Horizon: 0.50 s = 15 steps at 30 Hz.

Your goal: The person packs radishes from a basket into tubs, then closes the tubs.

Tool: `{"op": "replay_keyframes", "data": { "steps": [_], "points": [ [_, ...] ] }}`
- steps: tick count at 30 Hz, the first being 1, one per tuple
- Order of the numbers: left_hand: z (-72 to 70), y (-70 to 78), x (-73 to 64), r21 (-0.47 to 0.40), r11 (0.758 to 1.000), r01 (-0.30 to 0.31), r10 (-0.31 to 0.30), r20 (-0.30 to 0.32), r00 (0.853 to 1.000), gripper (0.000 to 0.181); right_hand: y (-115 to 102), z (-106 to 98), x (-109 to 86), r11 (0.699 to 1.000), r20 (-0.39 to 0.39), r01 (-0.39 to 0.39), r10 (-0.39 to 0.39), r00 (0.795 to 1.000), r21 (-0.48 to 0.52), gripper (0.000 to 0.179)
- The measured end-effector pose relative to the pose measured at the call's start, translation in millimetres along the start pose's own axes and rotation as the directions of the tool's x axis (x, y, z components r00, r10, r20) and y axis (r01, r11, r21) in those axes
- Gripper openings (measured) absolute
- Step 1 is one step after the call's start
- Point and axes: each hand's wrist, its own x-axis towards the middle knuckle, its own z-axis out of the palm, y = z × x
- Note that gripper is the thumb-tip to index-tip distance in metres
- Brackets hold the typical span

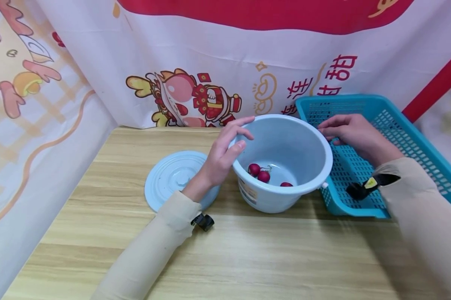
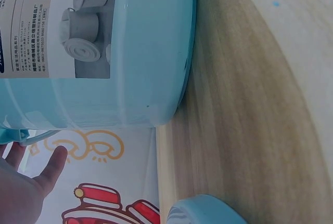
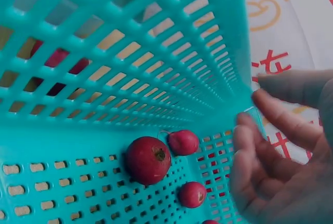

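A light blue bucket [image 1: 274, 200] stands upright in the middle of the table, with three red radishes [image 1: 263, 176] in view on its floor. My left hand [image 1: 221, 152] rests at the bucket's left rim, fingers reaching over the edge. In the left wrist view, part of this hand [image 2: 26, 187] shows beside the bucket's handle lug. My right hand [image 1: 354, 135] is over the left part of a teal slotted basket [image 1: 375, 211], fingers loosely bent, with no object visible in them. Several radishes [image 3: 148, 160] lie on the basket floor below the fingers in the right wrist view.
A round light blue lid [image 1: 161, 183] lies on the wooden table [image 1: 98, 233], partly behind my left forearm. The basket stands close against the bucket's right side. A printed cloth [image 1: 195, 46] hangs along the table's back edge.
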Motion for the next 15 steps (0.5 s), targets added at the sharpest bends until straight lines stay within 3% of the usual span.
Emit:
{"op": "replay_keyframes", "data": {
  "steps": [5, 15],
  "points": [
    [-0.1, 0.4, -0.5, 0.003, 1.0, -0.001, 0.001, 0.001, 1.0, 0.037, 8, -5, 3.9, 0.997, 0.107, -0.07, 0.065, 0.992, 0.039, 0.059],
    [-1.9, -1.2, 0.1, -0.001, 1.0, -0.005, 0.005, 0.002, 1.0, 0.036, 15, -8, 10.3, 0.994, 0.217, -0.109, 0.105, 0.971, 0.006, 0.058]
  ]
}}
